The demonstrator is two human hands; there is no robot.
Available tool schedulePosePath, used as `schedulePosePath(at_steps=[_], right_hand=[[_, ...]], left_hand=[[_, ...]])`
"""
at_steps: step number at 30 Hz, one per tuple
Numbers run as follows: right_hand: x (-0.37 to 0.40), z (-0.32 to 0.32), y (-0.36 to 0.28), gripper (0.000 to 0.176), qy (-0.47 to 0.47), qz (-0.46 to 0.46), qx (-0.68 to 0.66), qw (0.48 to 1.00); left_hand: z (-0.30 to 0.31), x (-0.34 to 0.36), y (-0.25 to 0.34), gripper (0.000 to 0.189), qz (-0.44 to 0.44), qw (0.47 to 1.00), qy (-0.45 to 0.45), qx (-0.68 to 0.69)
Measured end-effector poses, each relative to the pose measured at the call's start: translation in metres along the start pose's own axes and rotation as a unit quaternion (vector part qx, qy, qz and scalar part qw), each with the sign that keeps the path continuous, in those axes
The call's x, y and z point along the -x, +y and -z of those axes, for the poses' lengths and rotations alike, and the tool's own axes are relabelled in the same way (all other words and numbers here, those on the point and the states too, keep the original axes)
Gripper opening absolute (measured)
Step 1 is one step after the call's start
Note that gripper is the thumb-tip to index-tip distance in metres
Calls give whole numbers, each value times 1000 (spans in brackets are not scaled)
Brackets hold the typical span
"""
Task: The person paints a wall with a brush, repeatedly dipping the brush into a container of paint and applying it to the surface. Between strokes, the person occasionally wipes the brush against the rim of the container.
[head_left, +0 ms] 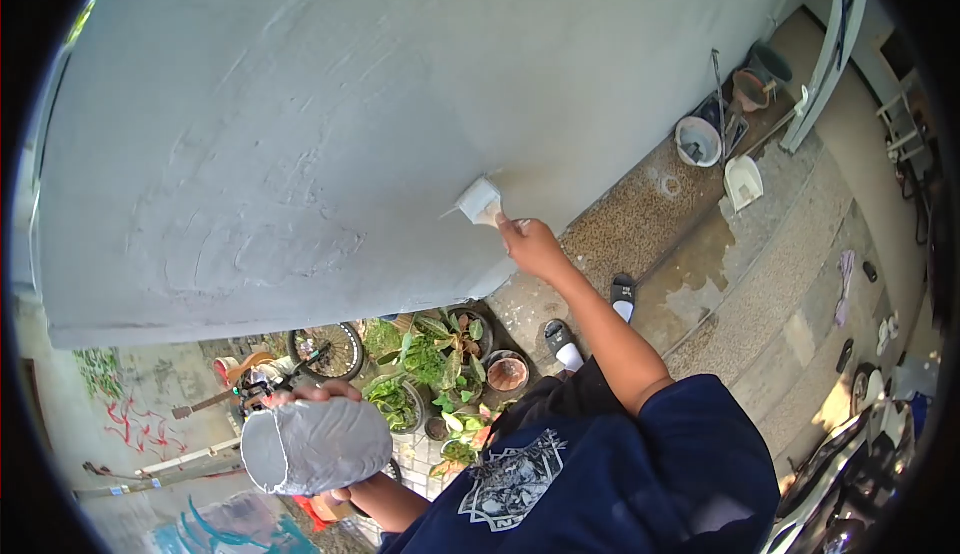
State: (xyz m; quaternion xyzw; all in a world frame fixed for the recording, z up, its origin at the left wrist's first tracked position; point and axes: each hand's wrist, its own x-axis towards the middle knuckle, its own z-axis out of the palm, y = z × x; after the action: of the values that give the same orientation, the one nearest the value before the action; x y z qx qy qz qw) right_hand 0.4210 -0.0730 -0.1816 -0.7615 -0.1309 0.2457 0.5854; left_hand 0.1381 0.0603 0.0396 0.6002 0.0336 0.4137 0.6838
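My right hand [528, 246] is closed around the handle of a wide flat paintbrush [481, 200]. The brush's pale, paint-coated bristles lie against the grey wall [380, 84], close to its lower right part. Streaks and ridges of grey coating show on the wall's left side. Lower left, my left hand [335, 391] grips a paint container [335, 446] smeared with grey, its fingers over the upper side. The container is tilted, its mouth toward the left with grey paint inside. Part of this hand is hidden behind it.
Potted plants [440, 354] and a bicycle wheel [330, 352] stand below the wall. My sandalled feet [565, 344] are on the paved ground. Farther right are a white bucket [698, 141], a dustpan [743, 183] and several other pots. A motorcycle [850, 484] is at the lower right.
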Motion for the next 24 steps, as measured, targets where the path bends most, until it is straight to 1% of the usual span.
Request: schedulePosePath(at_steps=[1,2,4,5,6,8,9,10,12,14,15,16,17,18,19,20,22,23,24], right_hand=[[8,17,-38,50,-60,-35,-41,997],[16,31,-74,49,-43,7,-70,997],[27,57,-138,49,-14,86,-155,984],[30,68,-166,49,-5,118,-211,970],[36,78,-194,49,-9,126,-203,971],[41,89,-236,47,-44,173,-242,954],[36,83,-242,48,-42,181,-224,957],[30,72,-235,48,-46,186,-220,957],[-2,40,-191,49,-26,124,-175,976],[-43,-1,-85,54,72,192,-139,969],[-31,-4,-59,55,25,72,-147,986],[-12,-2,-35,57,-23,-51,-150,987],[5,8,-15,56,-66,-199,-144,967],[16,6,28,56,-41,-260,-70,962],[25,8,95,53,-59,-241,-13,969],[51,18,122,49,-71,-251,25,965],[106,38,132,37,-61,-321,-29,945],[131,52,129,30,-55,-357,-63,930],[148,66,129,30,-60,-362,-52,929]], left_hand=[[-20,-11,2,109,-30,999,-26,30],[-22,-13,4,109,-42,998,-15,35],[-24,-17,6,110,-44,997,-47,51],[-32,-18,7,109,-59,996,-27,66],[-32,-18,9,109,-69,995,-20,71],[-31,-19,13,111,-41,995,-60,72],[-28,-23,16,110,-52,992,-96,64],[-27,-20,17,110,-59,992,-92,66],[-24,-15,14,109,-81,992,-58,72],[-21,-11,19,111,-77,993,-47,75],[-17,-8,20,109,-61,993,-39,92],[-13,-3,21,107,-43,993,-29,108],[-9,3,21,107,-47,993,-20,107],[-3,12,22,105,32,997,-22,67],[6,22,21,103,111,993,-24,28],[51,48,-5,97,115,990,-55,-63],[35,42,-5,90,188,973,-77,-115],[19,34,-5,90,184,972,-88,-114],[3,26,-9,90,181,972,-99,-113]])
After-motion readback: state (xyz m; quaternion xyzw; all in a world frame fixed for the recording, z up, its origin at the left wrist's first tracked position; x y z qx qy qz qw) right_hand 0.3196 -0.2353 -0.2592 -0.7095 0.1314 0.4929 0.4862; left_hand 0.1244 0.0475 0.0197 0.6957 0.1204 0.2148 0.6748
